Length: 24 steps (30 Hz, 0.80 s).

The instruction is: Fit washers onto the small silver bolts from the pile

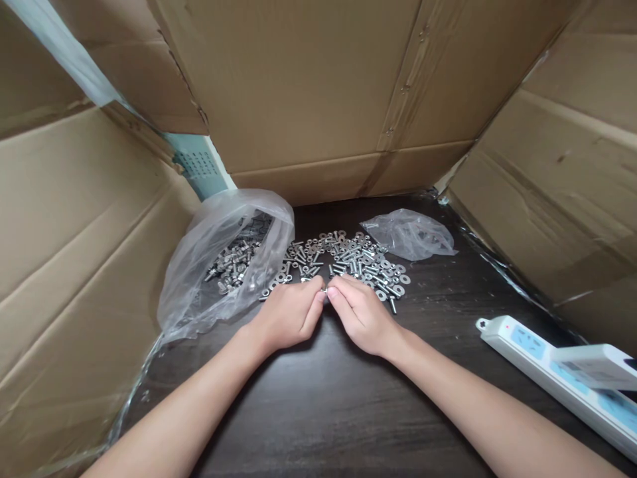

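My left hand (295, 312) and my right hand (362, 312) meet at their fingertips over the dark table (318, 405). Both are closed in a pinch on one small shiny metal fastener (325, 291). The fingers cover most of it, so I cannot tell whether it is a bolt, a nut or the two together. Just beyond the hands lies a loose pile of bolts (355, 257), nuts and flat washers (398, 291). To the left, an open clear plastic bag (182, 279) holds many metal fasteners (236, 265).
A smaller clear plastic bag (411, 234) lies behind the pile on the right. At the right edge is a white power strip (517, 355) with a white plug-in adapter (597, 365). Cardboard walls (318, 86) enclose the back and both sides.
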Motion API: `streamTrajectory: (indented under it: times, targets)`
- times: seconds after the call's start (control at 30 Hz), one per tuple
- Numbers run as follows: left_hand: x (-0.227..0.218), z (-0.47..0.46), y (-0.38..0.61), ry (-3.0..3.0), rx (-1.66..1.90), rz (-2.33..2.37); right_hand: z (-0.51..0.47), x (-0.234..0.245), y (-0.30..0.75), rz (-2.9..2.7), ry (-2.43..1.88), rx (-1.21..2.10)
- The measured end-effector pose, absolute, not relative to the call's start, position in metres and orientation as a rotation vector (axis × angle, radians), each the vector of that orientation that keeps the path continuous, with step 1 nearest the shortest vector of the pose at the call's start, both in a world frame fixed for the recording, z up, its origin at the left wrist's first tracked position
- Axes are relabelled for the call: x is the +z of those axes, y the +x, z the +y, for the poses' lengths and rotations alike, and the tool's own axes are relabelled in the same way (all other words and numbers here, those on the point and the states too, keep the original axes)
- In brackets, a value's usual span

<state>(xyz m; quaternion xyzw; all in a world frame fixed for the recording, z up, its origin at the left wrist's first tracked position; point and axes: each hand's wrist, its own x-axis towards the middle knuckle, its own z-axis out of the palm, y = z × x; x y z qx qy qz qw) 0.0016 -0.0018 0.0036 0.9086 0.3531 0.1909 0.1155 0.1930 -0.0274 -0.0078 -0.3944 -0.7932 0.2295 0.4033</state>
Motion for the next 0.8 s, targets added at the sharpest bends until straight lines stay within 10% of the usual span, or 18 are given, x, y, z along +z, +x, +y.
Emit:
streamTrajectory:
  times: [0.8]
  targets:
    - [0.0003,-0.0028,0.0010,2.721,0.540,1.079,-0.0297,-0.0053,0.1936,-2.047,-1.087,0.609]
